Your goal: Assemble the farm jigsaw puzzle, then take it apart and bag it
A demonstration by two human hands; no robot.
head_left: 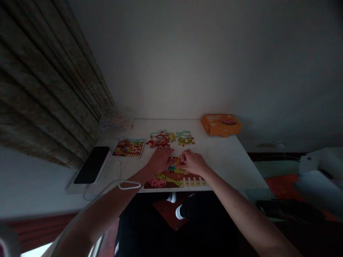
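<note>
A partly joined jigsaw puzzle [171,180] with a white fence and a pink animal lies along the table's front edge. My left hand [160,160] rests over its upper left side, fingers apart, the fingertips near a red house section [160,138]. At the puzzle's upper edge, my right hand [194,162] has its fingers curled and pinched on a small puzzle piece [183,158], partly hidden by the fingers. Behind the hands lies another joined section with a green shape [185,139], beside the red house section.
A picture card [129,147] lies left of the puzzle. A black-screened phone [92,165] sits at the table's left edge, with a white cable [128,184] running across my left forearm. An orange puzzle box [221,125] stands at the back right, near the wall.
</note>
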